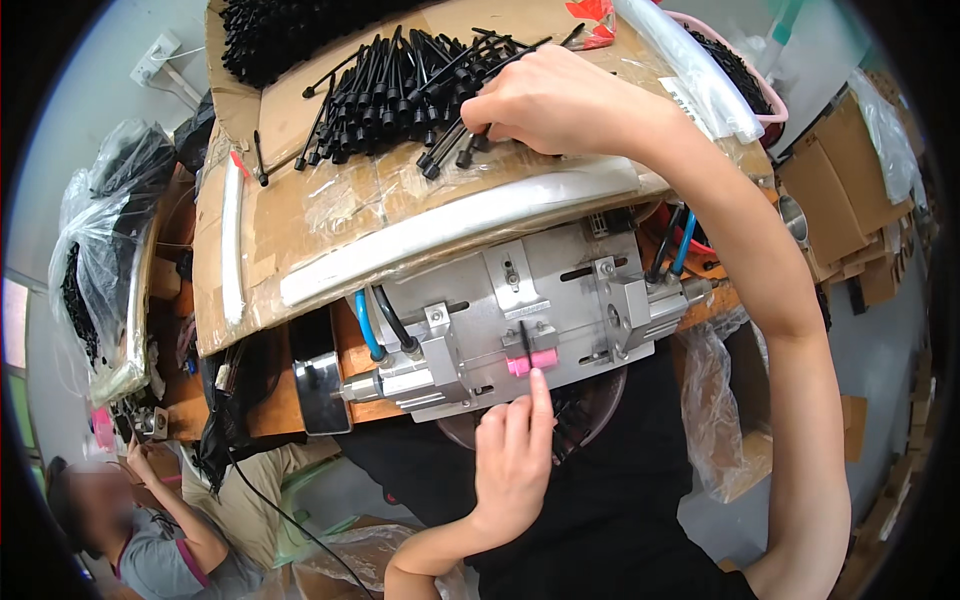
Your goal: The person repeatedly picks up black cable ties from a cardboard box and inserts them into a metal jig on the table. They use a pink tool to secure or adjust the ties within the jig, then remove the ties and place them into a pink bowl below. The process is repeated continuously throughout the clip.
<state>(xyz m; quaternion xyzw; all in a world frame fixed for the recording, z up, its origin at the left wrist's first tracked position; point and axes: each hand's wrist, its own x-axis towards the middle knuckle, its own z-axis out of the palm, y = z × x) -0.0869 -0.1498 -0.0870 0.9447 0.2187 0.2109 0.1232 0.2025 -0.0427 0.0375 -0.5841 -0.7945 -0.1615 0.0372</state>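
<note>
My left hand point(515, 460) has its index finger stretched out, its tip at a small pink block point(532, 362) at the front of a metal fixture point(520, 285). The other fingers are curled, and I see nothing in them. A thin black rod point(525, 342) stands at the pink block. My right hand point(560, 100) reaches across to the cardboard and is closed around a few black rods with thick ends point(435, 160), which stick out below the fingers. Beside it lies a heap of similar black rods point(385, 95).
Metal cylinders with blue hoses point(368, 325) flank the fixture. A white strip point(460, 225) runs along the cardboard's near edge. A pink basket point(765, 95) stands at the far right. A co-worker point(165, 540) sits at the lower left; cardboard boxes point(835, 180) stand at right.
</note>
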